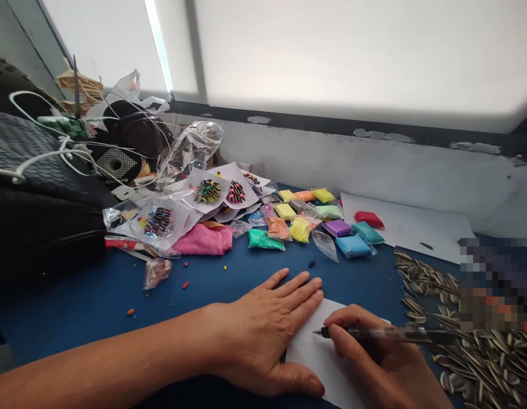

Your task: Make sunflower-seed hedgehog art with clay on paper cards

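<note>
My left hand lies flat with fingers spread, partly on the blue table and partly over the left edge of a sheet of white paper. In my right hand is a dark pen, pinched between thumb and fingers. Its tip points left and hovers over or touches the paper; I cannot tell which. I see no marks on the visible part of the sheet. My right hand covers much of the paper's right side.
Sunflower seeds are heaped at the right. Colourful clay packets lie behind my hands, with another white sheet beside them. Papers bearing seed decorations, a pink cloth and cables crowd the left. A wall runs behind.
</note>
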A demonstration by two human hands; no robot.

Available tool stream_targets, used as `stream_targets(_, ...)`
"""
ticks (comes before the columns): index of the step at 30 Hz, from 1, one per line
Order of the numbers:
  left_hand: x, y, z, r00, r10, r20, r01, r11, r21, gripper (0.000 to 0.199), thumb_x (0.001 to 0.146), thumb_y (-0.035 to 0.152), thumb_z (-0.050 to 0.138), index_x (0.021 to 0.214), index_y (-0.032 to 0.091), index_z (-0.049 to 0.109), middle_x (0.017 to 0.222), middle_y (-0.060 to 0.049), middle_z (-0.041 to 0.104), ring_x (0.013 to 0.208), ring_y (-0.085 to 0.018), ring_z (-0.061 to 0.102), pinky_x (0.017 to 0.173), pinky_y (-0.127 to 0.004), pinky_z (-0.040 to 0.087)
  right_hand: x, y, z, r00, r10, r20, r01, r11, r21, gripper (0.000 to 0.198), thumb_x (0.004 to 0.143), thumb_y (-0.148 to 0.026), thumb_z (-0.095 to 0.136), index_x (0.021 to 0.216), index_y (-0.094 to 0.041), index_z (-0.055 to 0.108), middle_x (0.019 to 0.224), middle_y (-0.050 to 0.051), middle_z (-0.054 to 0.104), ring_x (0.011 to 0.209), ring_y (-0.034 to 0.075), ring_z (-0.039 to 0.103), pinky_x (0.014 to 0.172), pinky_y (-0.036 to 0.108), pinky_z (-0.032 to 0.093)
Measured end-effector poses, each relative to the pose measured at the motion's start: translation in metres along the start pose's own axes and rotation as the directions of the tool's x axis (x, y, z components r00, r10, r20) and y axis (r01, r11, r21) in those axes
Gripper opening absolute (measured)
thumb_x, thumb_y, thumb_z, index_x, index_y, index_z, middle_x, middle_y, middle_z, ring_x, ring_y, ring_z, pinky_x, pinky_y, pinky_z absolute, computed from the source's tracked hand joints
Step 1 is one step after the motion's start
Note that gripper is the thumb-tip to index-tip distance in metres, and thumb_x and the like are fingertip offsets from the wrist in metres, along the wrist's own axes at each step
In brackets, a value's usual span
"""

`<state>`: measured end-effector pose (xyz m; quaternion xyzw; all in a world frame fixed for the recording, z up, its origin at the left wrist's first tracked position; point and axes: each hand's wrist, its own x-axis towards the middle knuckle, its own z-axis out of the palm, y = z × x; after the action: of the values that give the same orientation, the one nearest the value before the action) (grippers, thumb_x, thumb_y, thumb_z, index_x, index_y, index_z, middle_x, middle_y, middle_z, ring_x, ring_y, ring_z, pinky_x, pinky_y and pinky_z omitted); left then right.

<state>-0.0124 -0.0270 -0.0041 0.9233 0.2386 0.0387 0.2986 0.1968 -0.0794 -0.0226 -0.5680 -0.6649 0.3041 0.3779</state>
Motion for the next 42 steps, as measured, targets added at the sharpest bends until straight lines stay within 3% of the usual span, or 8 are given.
stream_targets(8, 0.002, 0.001, 0.002, 0.999, -0.037, 0.008, 0.037, 0.999, 0.000, 0.084, 0.098, 0.062, 0.042, 0.159, 0.011, 0.012, 0.164, -0.011, 0.001, 0.152, -0.024, -0.005, 0.123, -0.045, -0.007, 0.001, -0.006, -0.005, 0.996, 0.092, 0.014, -0.091, 0.995, -0.040, 0.038, 0.091, -0.055, 0.050, 0.068, -0.028, 0.064, 0.056, -0.006, 0.057, 0.048, 0.010, 0.045, 0.045, 0.019, 0.037)
stream_targets(18, 0.000, 0.000, 0.000, 0.999, -0.028, -0.018, 0.028, 1.000, -0.001, 0.089, 0.096, 0.066, 0.044, 0.158, 0.010, 0.016, 0.164, -0.010, 0.005, 0.153, -0.025, -0.002, 0.124, -0.046, -0.006, -0.002, 0.010, -0.001, 0.996, 0.051, 0.067, -0.050, 0.999, -0.021, 0.035, 0.093, -0.055, 0.052, 0.075, -0.030, 0.069, 0.061, -0.006, 0.066, 0.052, 0.012, 0.058, 0.045, 0.019, 0.042)
stream_targets(22, 0.001, 0.001, 0.000, 1.000, -0.031, -0.004, 0.031, 1.000, -0.005, 0.088, 0.096, 0.066, 0.042, 0.159, 0.011, 0.013, 0.164, -0.011, 0.003, 0.153, -0.024, -0.003, 0.123, -0.046, -0.006, -0.002, 0.012, 0.000, 0.998, 0.040, 0.039, -0.040, 0.999, 0.000, 0.033, 0.091, -0.058, 0.055, 0.084, -0.031, 0.072, 0.063, -0.006, 0.070, 0.056, 0.013, 0.066, 0.045, 0.019, 0.045)
stream_targets(30, 0.001, 0.000, 0.000, 1.000, -0.018, -0.016, 0.018, 1.000, -0.008, 0.088, 0.096, 0.067, 0.042, 0.158, 0.010, 0.016, 0.163, -0.011, 0.004, 0.152, -0.026, -0.002, 0.124, -0.047, -0.005, 0.000, 0.012, -0.001, 1.000, 0.019, 0.005, -0.020, 0.999, 0.032, 0.026, 0.087, -0.053, 0.062, 0.083, -0.031, 0.076, 0.072, -0.004, 0.076, 0.061, 0.014, 0.070, 0.052, 0.018, 0.053)
stream_targets(34, 0.001, -0.002, 0.000, 1.000, -0.004, -0.023, 0.004, 1.000, 0.002, 0.088, 0.095, 0.065, 0.046, 0.159, 0.013, 0.016, 0.163, -0.011, 0.005, 0.152, -0.028, 0.000, 0.124, -0.048, -0.003, 0.000, 0.010, 0.000, 0.999, -0.005, -0.042, 0.008, 0.999, 0.052, 0.019, 0.081, -0.048, 0.068, 0.079, -0.032, 0.078, 0.081, -0.002, 0.079, 0.073, 0.018, 0.073, 0.066, 0.022, 0.059)
stream_targets(39, 0.001, -0.001, 0.001, 0.999, -0.011, -0.035, 0.012, 0.999, 0.034, 0.086, 0.096, 0.062, 0.046, 0.159, 0.012, 0.016, 0.164, -0.011, 0.008, 0.152, -0.028, 0.002, 0.124, -0.048, -0.002, -0.002, 0.009, 0.002, 0.996, 0.057, -0.067, -0.053, 0.996, 0.069, 0.019, 0.081, -0.048, 0.066, 0.079, -0.034, 0.079, 0.083, -0.003, 0.079, 0.069, 0.017, 0.074, 0.057, 0.020, 0.059)
stream_targets(42, 0.001, 0.000, 0.000, 1.000, -0.017, -0.019, 0.018, 1.000, 0.026, 0.086, 0.096, 0.063, 0.044, 0.159, 0.013, 0.015, 0.164, -0.010, 0.007, 0.152, -0.027, 0.001, 0.124, -0.047, -0.003, -0.002, 0.009, 0.004, 0.996, 0.053, -0.067, -0.047, 0.995, 0.090, 0.017, 0.082, -0.046, 0.065, 0.081, -0.035, 0.078, 0.084, -0.004, 0.079, 0.072, 0.017, 0.075, 0.061, 0.019, 0.059)
